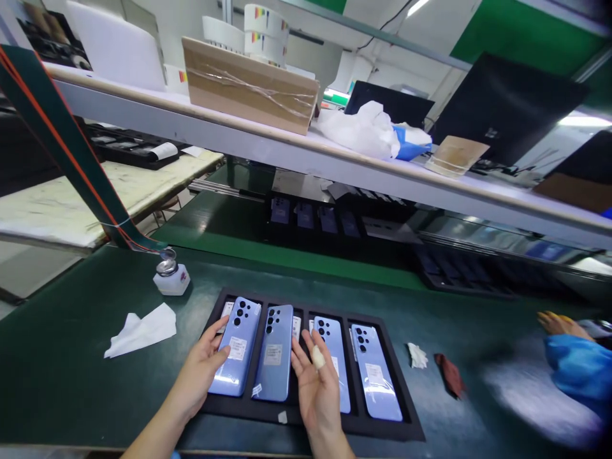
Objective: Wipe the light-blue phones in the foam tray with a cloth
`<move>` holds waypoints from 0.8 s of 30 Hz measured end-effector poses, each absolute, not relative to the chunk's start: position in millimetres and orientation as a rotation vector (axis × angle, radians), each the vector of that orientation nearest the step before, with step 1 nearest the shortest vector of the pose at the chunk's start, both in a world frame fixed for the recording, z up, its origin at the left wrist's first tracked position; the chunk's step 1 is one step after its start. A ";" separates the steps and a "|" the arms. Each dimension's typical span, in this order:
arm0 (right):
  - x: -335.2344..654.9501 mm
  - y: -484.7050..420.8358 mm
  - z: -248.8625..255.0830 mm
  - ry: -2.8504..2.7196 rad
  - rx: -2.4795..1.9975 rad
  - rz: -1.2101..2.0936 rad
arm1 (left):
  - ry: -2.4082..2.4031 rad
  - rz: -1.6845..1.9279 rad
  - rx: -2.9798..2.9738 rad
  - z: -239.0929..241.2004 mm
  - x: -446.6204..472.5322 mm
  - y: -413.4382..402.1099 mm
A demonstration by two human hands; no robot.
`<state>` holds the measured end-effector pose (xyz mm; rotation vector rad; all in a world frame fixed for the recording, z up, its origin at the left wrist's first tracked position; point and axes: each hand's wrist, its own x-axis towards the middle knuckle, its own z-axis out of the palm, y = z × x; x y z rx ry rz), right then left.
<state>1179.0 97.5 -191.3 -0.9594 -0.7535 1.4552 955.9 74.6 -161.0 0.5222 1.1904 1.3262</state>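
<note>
A black foam tray on the green bench holds several light-blue smartphones, backs up, each with a white label. My left hand grips the leftmost smartphone by its left edge, thumb on its back. This phone looks slightly raised and tilted in its slot. My right hand is palm up with fingers apart and a pale cover on one finger. It hovers between the second smartphone and the third smartphone, partly hiding the third. At the right end lies another smartphone.
A white dispenser bottle and a white cloth are left of the tray. A crumpled white scrap and a dark red cloth lie to the right. A co-worker's blue sleeve is at far right. Overhead runs a shelf.
</note>
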 end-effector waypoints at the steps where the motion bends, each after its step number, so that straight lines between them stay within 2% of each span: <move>1: 1175.8 96.6 -192.5 -0.802 -0.967 1.469 | 1.207 1.320 0.545 -162.2 956.2 74.8; 13: 1156.7 59.1 -181.1 -1.650 -0.839 1.330 | 1.245 1.367 1.090 -168.2 985.8 47.8; 24: 1161.9 60.6 -176.2 -1.673 -0.816 1.429 | 1.184 1.336 1.110 -175.2 990.0 29.7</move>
